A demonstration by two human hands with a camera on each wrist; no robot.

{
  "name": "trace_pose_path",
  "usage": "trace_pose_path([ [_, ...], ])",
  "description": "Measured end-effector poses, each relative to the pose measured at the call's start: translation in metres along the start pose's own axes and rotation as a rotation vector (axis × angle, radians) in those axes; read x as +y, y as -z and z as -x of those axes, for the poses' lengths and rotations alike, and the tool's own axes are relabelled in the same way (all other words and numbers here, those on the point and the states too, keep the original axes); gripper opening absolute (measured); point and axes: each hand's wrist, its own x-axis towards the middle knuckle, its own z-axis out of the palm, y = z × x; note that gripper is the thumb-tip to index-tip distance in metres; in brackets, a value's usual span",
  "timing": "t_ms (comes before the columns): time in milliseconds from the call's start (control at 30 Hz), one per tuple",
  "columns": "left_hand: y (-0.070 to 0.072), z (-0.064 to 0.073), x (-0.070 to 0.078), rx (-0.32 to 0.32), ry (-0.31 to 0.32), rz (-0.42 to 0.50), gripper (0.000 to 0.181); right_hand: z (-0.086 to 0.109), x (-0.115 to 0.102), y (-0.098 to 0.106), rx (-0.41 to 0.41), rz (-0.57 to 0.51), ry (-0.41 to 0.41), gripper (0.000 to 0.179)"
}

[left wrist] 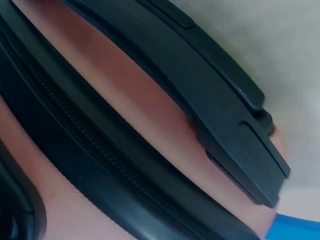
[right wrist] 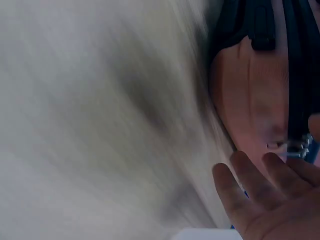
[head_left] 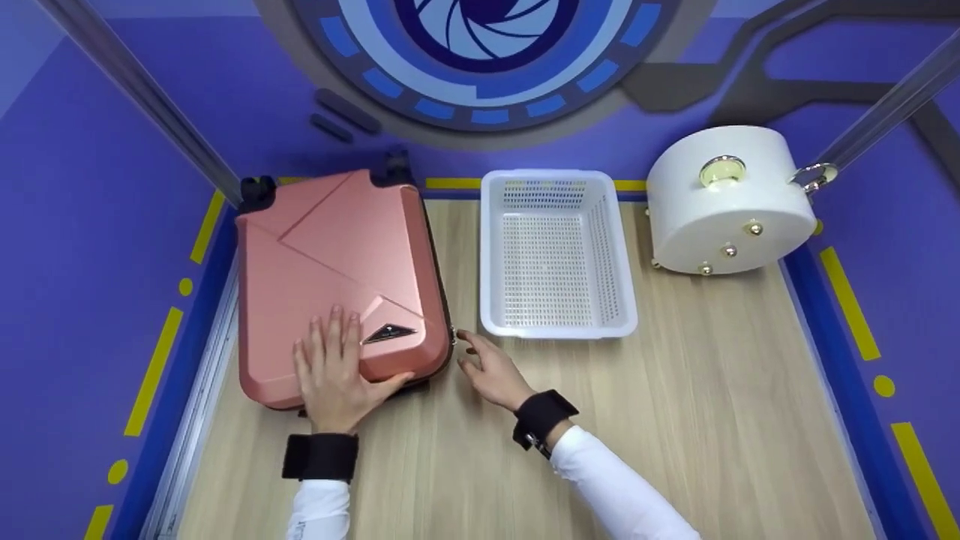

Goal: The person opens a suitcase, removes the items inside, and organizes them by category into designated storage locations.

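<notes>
A pink hard-shell suitcase (head_left: 330, 262) lies flat at the left, its wheels toward the back wall. My left hand (head_left: 334, 375) rests on its lid near the front edge, fingers spread straight and thumb out along the rim. At the suitcase's right front corner is my right hand (head_left: 491, 371), its fingertips right by the zipper pulls (head_left: 453, 336). The right wrist view shows those fingers (right wrist: 257, 185) extended beside the metal pulls (right wrist: 300, 146). Up close, the left wrist view has the black carry handle (left wrist: 200, 85) and the zipper (left wrist: 100, 145); the left hand is outside that view.
A white perforated basket (head_left: 559, 331) stands right of the suitcase. Farther right, near the corner, sits a white rounded case (head_left: 720, 202) with gold studs and ring handles. Blue panels (head_left: 112, 247) wall in the wooden surface (head_left: 675, 390) at the back and sides.
</notes>
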Motion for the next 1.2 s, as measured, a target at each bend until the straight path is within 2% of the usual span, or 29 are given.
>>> trace_pose_path([
  [100,0.001,0.002,0.01,-0.002,0.04,-0.024,0.124,-0.005,-0.001,-0.009,0.084,0.002,0.015,0.045],
  [200,0.003,0.004,0.018,-0.019,0.089,-0.037,0.127,-0.006,0.0,-0.018,0.188,0.05,0.034,0.038],
  [300,0.004,0.006,0.024,-0.053,0.124,-0.041,0.129,-0.003,0.004,-0.026,0.277,0.117,0.021,0.026],
  [400,0.005,0.007,0.026,-0.081,0.138,-0.04,0.129,-0.001,0.007,-0.03,0.325,0.19,-0.009,0.017],
  [567,0.005,0.006,0.027,-0.078,0.136,-0.043,0.129,0.005,0.006,-0.025,0.336,0.336,-0.004,0.011],
  [767,0.006,0.003,0.027,-0.082,0.139,-0.059,0.129,0.013,0.004,-0.014,0.316,0.426,0.072,0.004],
  [933,0.007,-0.001,0.032,-0.104,0.146,-0.067,0.13,0.021,0.005,-0.013,0.293,0.425,0.107,0.003],
  [1200,-0.001,-0.01,0.05,-0.141,0.208,-0.141,0.131,0.029,0.005,-0.021,0.254,0.395,0.127,0.005],
])
